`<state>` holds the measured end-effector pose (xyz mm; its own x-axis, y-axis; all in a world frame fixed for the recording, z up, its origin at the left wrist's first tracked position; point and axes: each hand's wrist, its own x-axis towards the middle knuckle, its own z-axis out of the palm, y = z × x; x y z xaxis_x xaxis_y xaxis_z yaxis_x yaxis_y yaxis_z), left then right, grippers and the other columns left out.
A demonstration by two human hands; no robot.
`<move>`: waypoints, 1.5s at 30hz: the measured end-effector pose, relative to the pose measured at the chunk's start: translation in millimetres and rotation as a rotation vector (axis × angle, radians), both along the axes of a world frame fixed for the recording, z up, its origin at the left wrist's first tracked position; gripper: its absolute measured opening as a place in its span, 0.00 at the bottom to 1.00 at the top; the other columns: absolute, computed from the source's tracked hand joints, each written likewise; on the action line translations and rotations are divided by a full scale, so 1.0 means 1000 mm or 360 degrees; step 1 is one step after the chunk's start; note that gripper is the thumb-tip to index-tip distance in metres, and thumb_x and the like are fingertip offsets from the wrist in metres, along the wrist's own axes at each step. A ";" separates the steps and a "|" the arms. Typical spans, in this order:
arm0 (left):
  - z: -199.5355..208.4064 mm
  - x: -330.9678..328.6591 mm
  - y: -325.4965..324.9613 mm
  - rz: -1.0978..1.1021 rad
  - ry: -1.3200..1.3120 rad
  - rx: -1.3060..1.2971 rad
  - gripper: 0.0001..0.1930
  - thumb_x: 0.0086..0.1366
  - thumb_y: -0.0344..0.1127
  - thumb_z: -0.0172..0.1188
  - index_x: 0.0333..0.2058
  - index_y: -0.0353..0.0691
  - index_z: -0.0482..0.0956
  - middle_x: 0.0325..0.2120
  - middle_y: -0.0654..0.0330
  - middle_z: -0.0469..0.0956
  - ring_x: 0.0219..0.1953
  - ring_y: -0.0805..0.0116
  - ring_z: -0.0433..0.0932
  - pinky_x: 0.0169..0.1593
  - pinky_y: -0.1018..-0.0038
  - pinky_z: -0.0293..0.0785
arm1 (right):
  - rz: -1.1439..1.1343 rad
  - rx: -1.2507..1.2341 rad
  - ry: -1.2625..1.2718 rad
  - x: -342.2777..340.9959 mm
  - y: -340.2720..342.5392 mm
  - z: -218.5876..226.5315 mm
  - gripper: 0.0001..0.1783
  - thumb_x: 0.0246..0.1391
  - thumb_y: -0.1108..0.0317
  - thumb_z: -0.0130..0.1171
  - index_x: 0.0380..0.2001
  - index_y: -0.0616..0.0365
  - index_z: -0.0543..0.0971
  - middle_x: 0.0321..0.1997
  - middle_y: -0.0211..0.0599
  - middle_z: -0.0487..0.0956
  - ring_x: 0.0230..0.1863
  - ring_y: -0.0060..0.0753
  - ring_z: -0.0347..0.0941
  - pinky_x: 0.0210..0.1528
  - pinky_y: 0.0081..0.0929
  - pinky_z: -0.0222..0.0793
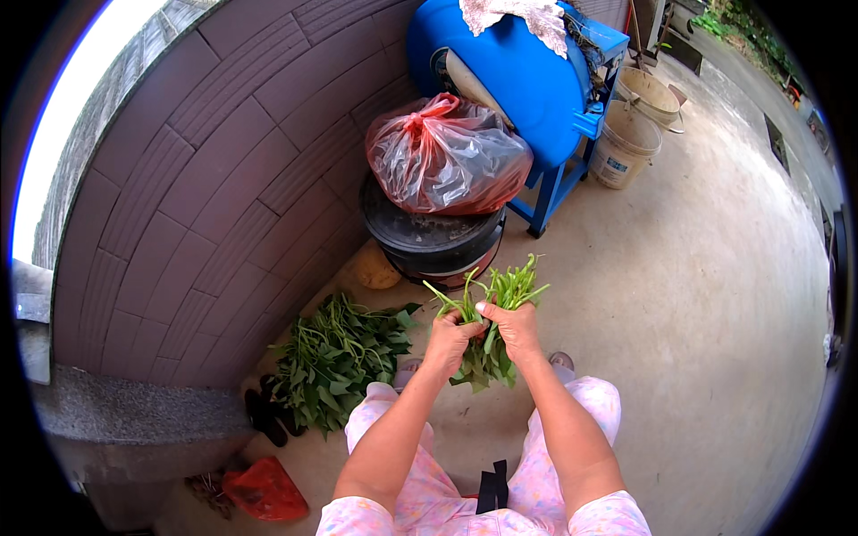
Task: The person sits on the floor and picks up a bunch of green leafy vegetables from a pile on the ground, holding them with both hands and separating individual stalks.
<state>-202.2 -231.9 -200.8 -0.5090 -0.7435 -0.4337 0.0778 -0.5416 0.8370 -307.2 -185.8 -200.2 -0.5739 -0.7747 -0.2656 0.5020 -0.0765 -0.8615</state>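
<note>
Between my knees, my left hand (453, 340) and my right hand (511, 327) are side by side, each closed on green leafy stems. The bunch of leafy greens (511, 288) sticks up from my right hand with its cut stem ends upward, while its leaves hang below both hands. A few thinner stems poke out above my left hand. On the floor to the left lies a big pile of the same leafy greens (335, 362), its pale stems toward the wall.
A black lidded bucket (433, 237) carries a tied red-and-clear plastic bag (447, 156) in front. Behind it stands a blue machine (527, 80) on legs, with pale buckets (626, 147) beside it. Dark shoes (264, 413) and a red bag (265, 489) lie left, near the tiled wall (206, 196).
</note>
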 end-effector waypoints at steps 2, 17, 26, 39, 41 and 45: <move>0.001 0.000 0.001 -0.0026 -0.0046 0.0015 0.06 0.48 0.23 0.59 0.27 0.34 0.74 0.22 0.63 0.73 0.22 0.75 0.70 0.28 0.79 0.66 | 0.0014 0.0008 -0.0005 -0.001 0.001 -0.002 0.10 0.34 0.79 0.63 0.23 0.60 0.72 0.22 0.25 0.71 0.22 0.18 0.65 0.25 0.16 0.61; 0.013 0.017 -0.022 0.0225 0.0076 0.0088 0.08 0.56 0.33 0.54 0.32 0.35 0.73 0.23 0.61 0.75 0.26 0.73 0.70 0.30 0.78 0.65 | -0.0068 0.0054 -0.0210 -0.019 0.006 0.000 0.06 0.36 0.80 0.53 0.24 0.66 0.72 0.21 0.37 0.75 0.21 0.29 0.71 0.28 0.23 0.67; 0.018 0.033 -0.038 0.0618 0.0187 0.0071 0.11 0.59 0.36 0.51 0.37 0.36 0.70 0.23 0.60 0.72 0.27 0.63 0.74 0.27 0.71 0.70 | -0.0178 -0.0006 -0.0123 -0.023 0.004 -0.007 0.06 0.36 0.79 0.53 0.23 0.65 0.72 0.22 0.36 0.74 0.19 0.29 0.69 0.25 0.24 0.66; 0.021 0.051 -0.047 0.0485 0.0143 0.0213 0.08 0.59 0.36 0.51 0.33 0.38 0.69 0.16 0.63 0.66 0.16 0.74 0.62 0.22 0.75 0.61 | -0.0154 -0.0016 -0.0093 -0.035 0.006 -0.003 0.06 0.37 0.79 0.54 0.24 0.63 0.73 0.24 0.36 0.75 0.22 0.27 0.69 0.24 0.24 0.67; 0.025 0.052 -0.046 0.0474 0.0249 0.0300 0.05 0.58 0.32 0.50 0.31 0.38 0.68 0.18 0.62 0.67 0.17 0.73 0.63 0.23 0.74 0.61 | -0.0075 0.0046 -0.0449 -0.029 0.005 0.010 0.03 0.38 0.77 0.54 0.22 0.62 0.72 0.20 0.36 0.74 0.19 0.29 0.69 0.24 0.25 0.67; 0.027 0.047 -0.044 0.0438 0.0227 0.0251 0.04 0.57 0.30 0.50 0.31 0.37 0.69 0.19 0.62 0.67 0.19 0.72 0.65 0.24 0.74 0.62 | -0.0063 0.0058 -0.0439 -0.026 0.005 0.013 0.02 0.39 0.77 0.54 0.20 0.62 0.71 0.17 0.34 0.72 0.17 0.29 0.70 0.23 0.24 0.66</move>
<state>-154.9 -275.9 -173.9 -0.3624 -0.7907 -0.4933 0.3490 -0.6060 0.7148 -333.6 -180.5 -187.3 -0.5058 -0.7401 -0.4432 0.7150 -0.0723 -0.6953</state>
